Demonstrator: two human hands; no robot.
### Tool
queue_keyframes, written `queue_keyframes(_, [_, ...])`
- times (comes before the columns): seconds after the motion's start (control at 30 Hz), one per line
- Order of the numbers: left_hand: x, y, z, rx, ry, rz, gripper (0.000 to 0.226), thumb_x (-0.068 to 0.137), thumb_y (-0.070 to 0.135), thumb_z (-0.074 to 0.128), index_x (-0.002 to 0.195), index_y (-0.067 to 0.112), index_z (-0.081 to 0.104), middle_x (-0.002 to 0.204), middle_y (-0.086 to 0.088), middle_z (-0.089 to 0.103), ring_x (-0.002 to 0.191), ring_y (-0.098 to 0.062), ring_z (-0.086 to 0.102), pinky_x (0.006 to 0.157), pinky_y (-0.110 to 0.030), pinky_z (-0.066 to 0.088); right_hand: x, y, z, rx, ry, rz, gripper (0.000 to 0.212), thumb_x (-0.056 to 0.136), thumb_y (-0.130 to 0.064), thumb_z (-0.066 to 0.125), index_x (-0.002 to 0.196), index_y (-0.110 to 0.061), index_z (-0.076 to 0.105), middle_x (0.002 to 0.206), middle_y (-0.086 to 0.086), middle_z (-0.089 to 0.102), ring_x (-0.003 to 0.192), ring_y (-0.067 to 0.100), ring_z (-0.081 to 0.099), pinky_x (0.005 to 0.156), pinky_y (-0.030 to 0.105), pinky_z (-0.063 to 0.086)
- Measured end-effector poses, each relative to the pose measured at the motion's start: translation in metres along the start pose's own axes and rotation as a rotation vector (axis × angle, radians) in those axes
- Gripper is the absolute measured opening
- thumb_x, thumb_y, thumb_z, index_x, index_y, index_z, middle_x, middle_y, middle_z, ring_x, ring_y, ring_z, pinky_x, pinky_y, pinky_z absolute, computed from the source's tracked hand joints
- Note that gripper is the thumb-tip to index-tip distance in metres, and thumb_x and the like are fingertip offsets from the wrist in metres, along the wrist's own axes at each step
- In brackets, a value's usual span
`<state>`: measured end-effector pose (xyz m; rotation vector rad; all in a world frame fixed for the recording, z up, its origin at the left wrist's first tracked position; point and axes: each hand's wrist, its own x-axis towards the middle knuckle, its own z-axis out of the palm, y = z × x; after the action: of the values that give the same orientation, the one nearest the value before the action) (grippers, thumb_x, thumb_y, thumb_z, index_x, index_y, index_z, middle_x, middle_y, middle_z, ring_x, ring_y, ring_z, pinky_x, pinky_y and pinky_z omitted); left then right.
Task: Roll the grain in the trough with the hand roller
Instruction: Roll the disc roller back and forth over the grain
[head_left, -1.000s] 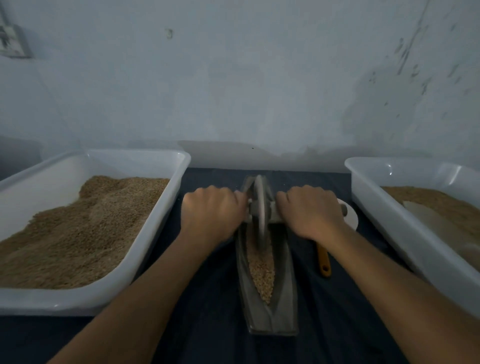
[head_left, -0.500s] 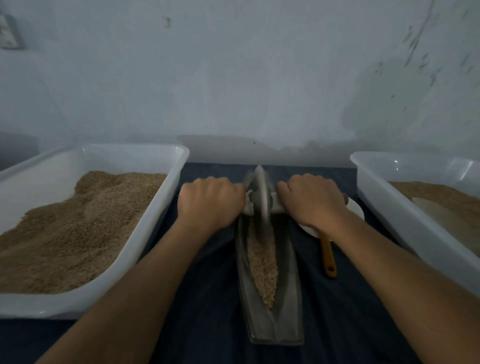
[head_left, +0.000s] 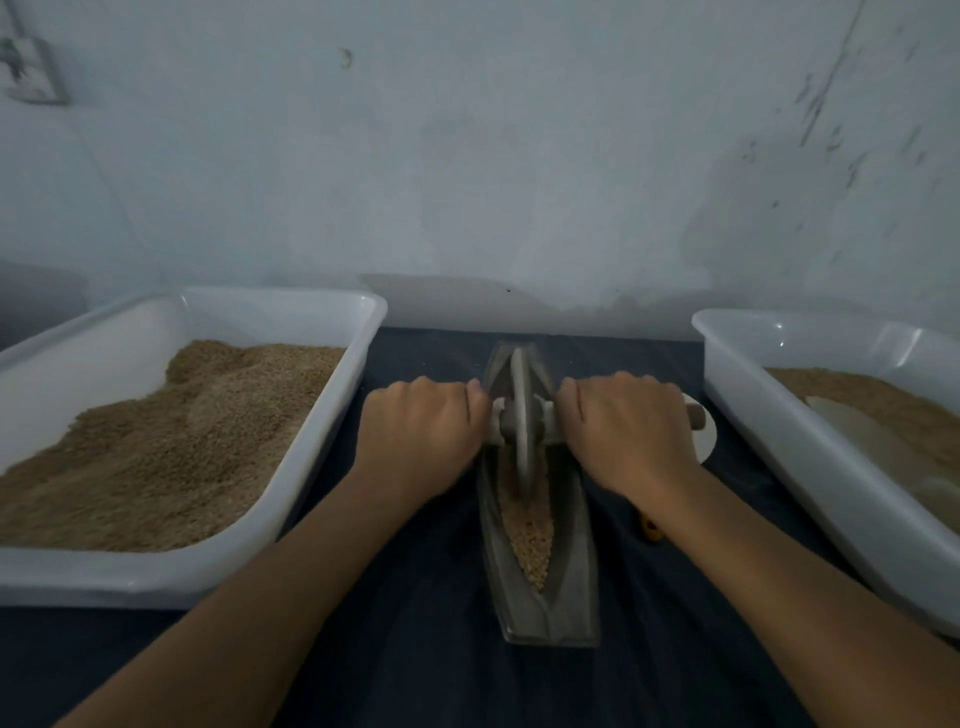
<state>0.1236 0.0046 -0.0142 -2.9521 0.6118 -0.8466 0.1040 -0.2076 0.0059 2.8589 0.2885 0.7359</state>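
Trough (head_left: 540, 597): a long, narrow grey boat-shaped vessel lying on the dark cloth (head_left: 415, 649) at frame centre, its long axis running from 6 o'clock to 12 o'clock.
Grain (head_left: 527, 540): a tan strip along the bottom of the trough, visible from the roller toward 6 o'clock.
Hand roller (head_left: 521, 415): a thin grey disc standing upright on edge in the far half of the trough, its lower rim in the grain; a cross axle projects toward 9 and 3 o'clock.
Left hand (head_left: 423, 431): at 9 o'clock of the disc, fingers curled together around the axle handle, knuckles up.
Right hand (head_left: 626, 426): at 3 o'clock of the disc, fingers likewise wrapped around the handle, whose end (head_left: 696, 417) protrudes past the hand.
Left tray (head_left: 332, 415): white plastic, at 9 o'clock of the trough, holding a large heap of brown grain (head_left: 171, 441).
Right tray (head_left: 769, 431): white plastic, at 3 o'clock, with grain and a pale object, not identifiable, inside.
Small items: a white round object (head_left: 705, 441) lies behind the right hand; an orange tip (head_left: 649, 530) shows beside the right forearm.
Background: a pale blue wall (head_left: 467, 156) at 12 o'clock.
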Motion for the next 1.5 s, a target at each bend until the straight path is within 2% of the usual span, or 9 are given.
queue_keyframes(0.23, [-0.022, 0.005, -0.011, -0.143, 0.15, 0.021, 0.037, 0.108, 0.031, 0.029, 0.076, 0.027, 0.047, 0.058, 0.011, 0.045, 0.046, -0.014, 0.043, 0.05, -0.035, 0.043, -0.043, -0.006, -0.006, 0.086, 0.131, 0.112, 0.049, 0.105, -0.041, 0.015, 0.076, -0.026, 0.05, 0.066, -0.007, 0.05, 0.057, 0.018, 0.048, 0.052, 0.034, 0.036])
queue_keyframes(0.37, [0.009, 0.004, -0.003, 0.051, 0.035, 0.027, 0.041, 0.096, 0.013, 0.011, 0.076, 0.018, 0.047, 0.064, 0.002, 0.038, 0.056, -0.02, 0.039, 0.051, -0.028, 0.025, -0.008, 0.002, 0.007, 0.136, 0.161, 0.113, 0.05, 0.107, -0.03, 0.035, 0.059, -0.022, 0.046, 0.054, -0.005, 0.043, 0.046, 0.019, 0.043, 0.048, 0.032, 0.037])
queue_keyframes(0.47, [0.058, -0.009, 0.015, 0.047, -0.126, -0.042, 0.052, 0.086, 0.034, 0.002, 0.088, 0.019, 0.051, 0.076, 0.0, 0.038, 0.071, -0.025, 0.041, 0.059, -0.034, 0.03, 0.038, 0.017, 0.022, 0.121, -0.084, 0.147, 0.044, 0.103, -0.035, 0.025, 0.068, -0.021, 0.048, 0.067, 0.0, 0.048, 0.058, 0.018, 0.041, 0.053, 0.033, 0.019])
queue_keyframes(0.67, [0.091, -0.019, 0.03, -0.199, -0.32, -0.324, 0.046, 0.098, 0.051, 0.026, 0.081, 0.021, 0.057, 0.079, -0.002, 0.053, 0.069, -0.02, 0.046, 0.072, -0.041, 0.037, 0.098, 0.033, 0.023, 0.085, -0.502, -0.001, 0.017, 0.102, -0.018, 0.04, 0.086, -0.02, 0.046, 0.08, 0.007, 0.058, 0.068, 0.021, 0.057, 0.058, 0.035, 0.038])
queue_keyframes(0.8, [0.064, -0.016, 0.025, -0.036, -0.217, -0.176, 0.031, 0.102, 0.035, 0.031, 0.089, 0.014, 0.049, 0.082, -0.003, 0.051, 0.063, -0.021, 0.04, 0.057, -0.032, 0.029, 0.08, 0.02, 0.014, 0.041, -0.213, 0.03, 0.042, 0.107, -0.033, 0.03, 0.071, -0.02, 0.047, 0.07, 0.004, 0.049, 0.062, 0.022, 0.046, 0.055, 0.033, 0.03])
queue_keyframes(0.97, [-0.002, 0.007, -0.006, 0.118, 0.016, 0.056, 0.033, 0.105, 0.022, 0.016, 0.09, 0.019, 0.045, 0.073, 0.004, 0.041, 0.059, -0.019, 0.042, 0.054, -0.033, 0.03, -0.001, 0.0, 0.0, -0.053, 0.057, 0.044, 0.033, 0.096, -0.032, 0.038, 0.067, -0.024, 0.05, 0.06, -0.006, 0.051, 0.053, 0.019, 0.049, 0.048, 0.029, 0.014])
queue_keyframes(1.17, [-0.042, 0.014, -0.022, 0.051, 0.055, -0.047, 0.046, 0.106, 0.041, 0.0, 0.087, 0.033, 0.041, 0.072, 0.011, 0.044, 0.061, -0.011, 0.041, 0.064, -0.036, 0.032, -0.045, -0.009, -0.011, 0.186, 0.191, 0.073, 0.041, 0.107, -0.036, 0.028, 0.075, -0.026, 0.052, 0.064, -0.008, 0.046, 0.057, 0.016, 0.045, 0.056, 0.036, 0.036])
queue_keyframes(1.37, [0.003, 0.01, -0.006, 0.104, -0.015, -0.023, 0.048, 0.099, 0.017, 0.004, 0.087, 0.018, 0.05, 0.07, 0.003, 0.036, 0.061, -0.02, 0.041, 0.055, -0.031, 0.028, 0.007, 0.005, 0.005, 0.073, -0.083, 0.091, 0.043, 0.105, -0.033, 0.026, 0.07, -0.023, 0.048, 0.068, -0.005, 0.05, 0.066, 0.024, 0.053, 0.062, 0.037, 0.039])
queue_keyframes(1.5, [0.067, -0.009, 0.014, -0.024, -0.283, -0.191, 0.044, 0.095, 0.037, 0.013, 0.088, 0.015, 0.051, 0.082, -0.001, 0.046, 0.081, -0.028, 0.051, 0.069, -0.038, 0.037, 0.064, 0.018, 0.016, 0.182, -0.272, 0.203, 0.048, 0.105, -0.04, 0.025, 0.076, -0.017, 0.057, 0.074, 0.005, 0.056, 0.067, 0.023, 0.051, 0.065, 0.039, 0.036])
